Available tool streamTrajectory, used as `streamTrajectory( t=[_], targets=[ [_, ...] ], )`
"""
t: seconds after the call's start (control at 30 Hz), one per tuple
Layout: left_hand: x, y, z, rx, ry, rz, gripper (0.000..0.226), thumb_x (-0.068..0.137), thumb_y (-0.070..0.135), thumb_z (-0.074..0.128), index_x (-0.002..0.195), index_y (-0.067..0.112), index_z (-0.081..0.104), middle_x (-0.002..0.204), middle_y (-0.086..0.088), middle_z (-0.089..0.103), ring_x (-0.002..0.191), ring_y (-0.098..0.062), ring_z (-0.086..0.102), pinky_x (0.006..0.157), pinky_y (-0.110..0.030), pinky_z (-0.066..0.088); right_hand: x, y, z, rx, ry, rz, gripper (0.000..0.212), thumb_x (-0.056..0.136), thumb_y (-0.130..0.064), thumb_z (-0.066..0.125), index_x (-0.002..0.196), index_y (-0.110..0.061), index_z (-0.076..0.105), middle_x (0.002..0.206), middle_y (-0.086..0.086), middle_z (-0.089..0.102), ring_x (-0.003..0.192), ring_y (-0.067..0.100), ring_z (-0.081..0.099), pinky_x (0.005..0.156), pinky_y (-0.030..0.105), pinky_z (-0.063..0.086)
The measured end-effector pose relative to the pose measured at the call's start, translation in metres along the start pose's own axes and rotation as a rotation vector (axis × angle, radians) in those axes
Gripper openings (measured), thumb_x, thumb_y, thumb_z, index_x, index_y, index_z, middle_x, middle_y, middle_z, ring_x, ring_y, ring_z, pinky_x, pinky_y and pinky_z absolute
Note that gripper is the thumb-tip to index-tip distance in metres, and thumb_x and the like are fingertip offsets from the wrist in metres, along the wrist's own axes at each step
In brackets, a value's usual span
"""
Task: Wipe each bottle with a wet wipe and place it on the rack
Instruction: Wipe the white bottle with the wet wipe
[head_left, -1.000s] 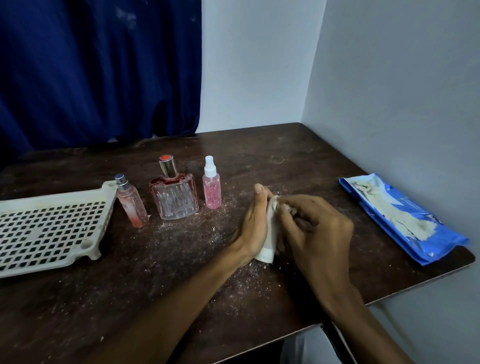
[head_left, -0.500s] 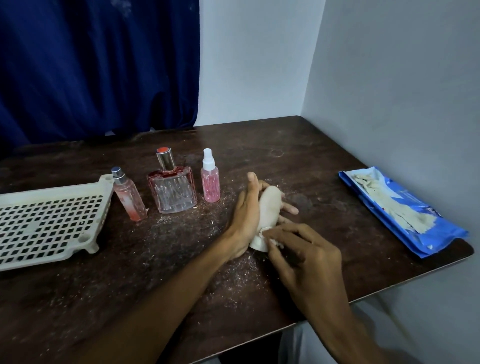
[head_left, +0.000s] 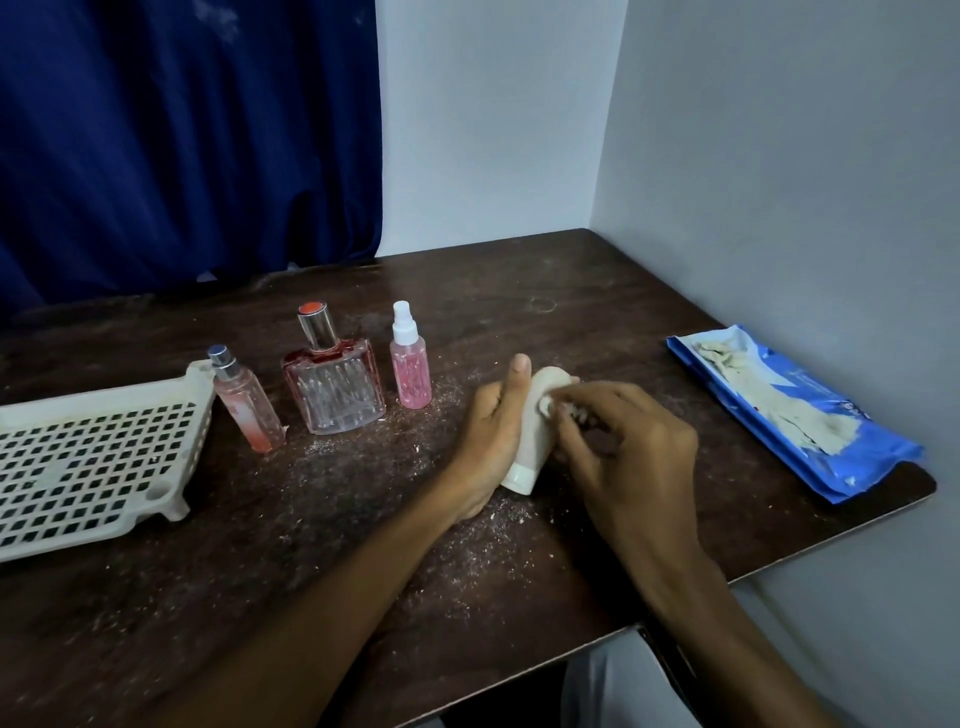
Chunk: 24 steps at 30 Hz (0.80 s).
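As the left hand grips a smooth white plastic bottle, the right hand pinches a crumpled white wipe against it, mid dusty brown wooden table.

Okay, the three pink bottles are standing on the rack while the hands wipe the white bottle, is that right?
Not quite. The head view shows the slim bottle, the square bottle and the spray bottle standing on the table beside the rack, not on it. The left hand does hold the white bottle while the right hand wipes it with a wipe.
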<state>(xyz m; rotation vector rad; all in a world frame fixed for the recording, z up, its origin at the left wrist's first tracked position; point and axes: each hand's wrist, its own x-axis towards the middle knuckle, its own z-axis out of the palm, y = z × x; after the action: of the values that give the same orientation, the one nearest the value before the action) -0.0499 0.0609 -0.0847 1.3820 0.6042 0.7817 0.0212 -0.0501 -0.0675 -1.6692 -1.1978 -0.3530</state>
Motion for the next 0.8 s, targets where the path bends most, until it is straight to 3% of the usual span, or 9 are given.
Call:
streamTrajectory(
  t=[0.07, 0.13, 0.2, 0.37, 0.47, 0.57, 0.8],
  targets=[
    [-0.001, 0.002, 0.000, -0.058, -0.012, 0.004, 0.046, 0.098, 0.050, 0.040, 0.093, 0.013, 0.067, 0.080, -0.009, 0.068, 0.068, -0.017, 0.064, 0.059, -0.030, 0.053, 0.013, 0.000, -0.001, 0.009, 0.013, 0.022, 0.012, 0.084, -0.010, 0.077, 0.095, -0.015, 0.077, 0.092, -0.002, 0.071, 0.080, 0.004, 0.064, 0.075, 0.012, 0.050],
    [-0.003, 0.006, -0.002, -0.146, -0.083, -0.005, 0.047, 0.092, 0.050, 0.045, 0.106, 0.008, 0.061, 0.086, -0.015, 0.067, 0.065, -0.021, 0.066, 0.054, -0.032, 0.058, 0.021, 0.001, -0.001, 0.025, 0.017, 0.049, 0.013, 0.085, -0.010, 0.076, 0.096, -0.017, 0.076, 0.091, -0.004, 0.071, 0.080, 0.002, 0.063, 0.073, 0.005, 0.045],
    [-0.002, 0.006, -0.004, -0.178, -0.115, 0.004, 0.048, 0.095, 0.046, 0.048, 0.113, 0.002, 0.056, 0.096, -0.023, 0.065, 0.072, -0.027, 0.068, 0.055, -0.036, 0.060, 0.026, 0.002, -0.001, 0.077, 0.006, 0.089, 0.012, 0.087, -0.013, 0.075, 0.096, -0.020, 0.077, 0.089, -0.007, 0.071, 0.081, 0.001, 0.065, 0.072, 0.006, 0.047],
    [0.002, 0.002, -0.005, -0.173, -0.024, 0.020, 0.037, 0.104, 0.035, 0.043, 0.106, 0.008, 0.068, 0.099, -0.016, 0.071, 0.089, -0.025, 0.065, 0.076, -0.037, 0.055, 0.022, -0.004, -0.004, 0.112, -0.058, 0.070, 0.013, 0.089, -0.016, 0.074, 0.100, -0.021, 0.077, 0.092, -0.009, 0.070, 0.083, 0.000, 0.066, 0.071, 0.010, 0.051],
    [0.002, 0.004, -0.005, -0.222, 0.007, -0.008, 0.039, 0.105, 0.033, 0.040, 0.102, 0.008, 0.069, 0.088, -0.010, 0.073, 0.079, -0.017, 0.068, 0.073, -0.029, 0.056, 0.011, -0.009, -0.006, 0.076, -0.079, 0.018, 0.015, 0.087, -0.013, 0.075, 0.101, -0.018, 0.077, 0.093, -0.007, 0.071, 0.083, 0.002, 0.065, 0.072, 0.009, 0.050],
    [0.004, 0.006, -0.006, -0.260, 0.014, -0.024, 0.041, 0.106, 0.035, 0.038, 0.099, 0.007, 0.068, 0.075, -0.004, 0.068, 0.066, -0.013, 0.062, 0.063, -0.027, 0.054, -0.010, -0.010, -0.003, 0.082, -0.134, 0.007, 0.018, 0.086, -0.009, 0.075, 0.102, -0.017, 0.077, 0.094, -0.006, 0.070, 0.082, 0.002, 0.065, 0.071, 0.020, 0.055],
    [0.006, 0.007, -0.006, -0.296, 0.080, -0.049, 0.040, 0.106, 0.035, 0.037, 0.096, 0.011, 0.068, 0.070, 0.000, 0.064, 0.061, -0.011, 0.055, 0.056, -0.023, 0.048, -0.041, -0.010, 0.008, 0.054, -0.197, -0.019, 0.024, 0.081, -0.004, 0.077, 0.101, -0.017, 0.078, 0.099, -0.004, 0.070, 0.087, 0.005, 0.067, 0.078, 0.022, 0.053]
  ],
)
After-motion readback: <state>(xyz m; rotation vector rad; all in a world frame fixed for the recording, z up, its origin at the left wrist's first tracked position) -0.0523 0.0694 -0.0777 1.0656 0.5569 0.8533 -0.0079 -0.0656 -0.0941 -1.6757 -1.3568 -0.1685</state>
